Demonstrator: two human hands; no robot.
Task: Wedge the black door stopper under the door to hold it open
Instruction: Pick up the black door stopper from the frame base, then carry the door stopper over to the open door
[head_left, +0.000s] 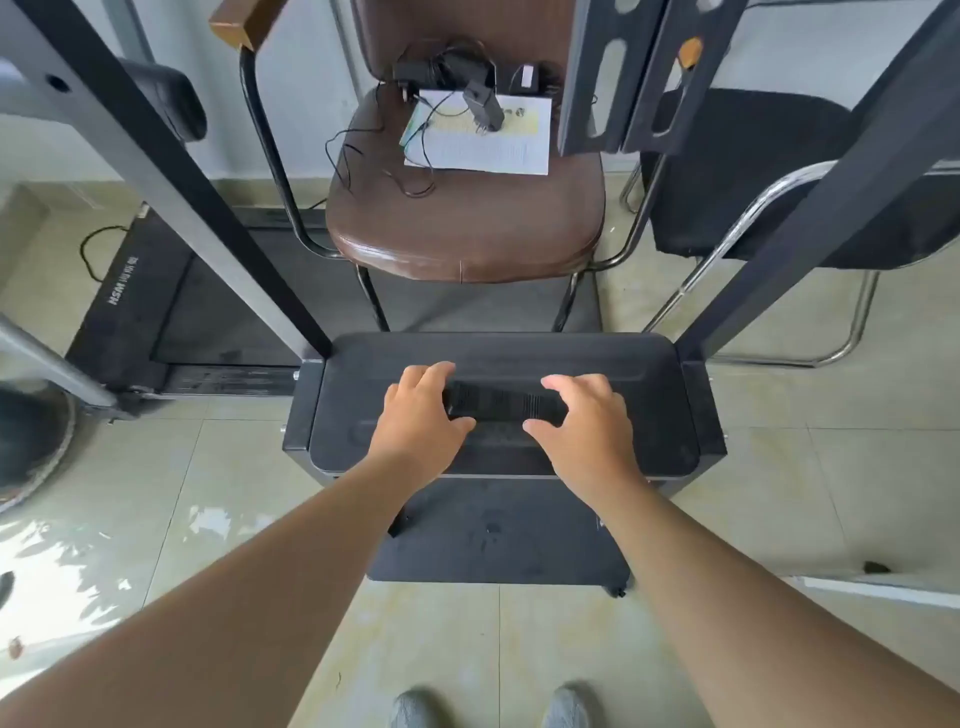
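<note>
Pale tiled floor (249, 467) of a small room, with a brown chair (467, 228) carrying papers and cables straight ahead and a black chair (769, 171) to the person's right. In front stands a low black stand whose upper tray (623, 358) serves as the tabletop. The black door stopper (501, 402), a ribbed bar, lies across the middle of this tray. The left hand (418, 415) covers its left end, fingers (426, 374) curled over the far edge and thumb at the near edge; the right hand (587, 421) mirrors this at the right end. Both sets of fingers are bent about the stopper's ends; whether they already press on it cannot be told. No door is visible. Step in hand, as judged: picking the stopper up. It is best done by pinching both ends firmly, lifting level, and then noting which end is thin before carrying it to the door.
</note>
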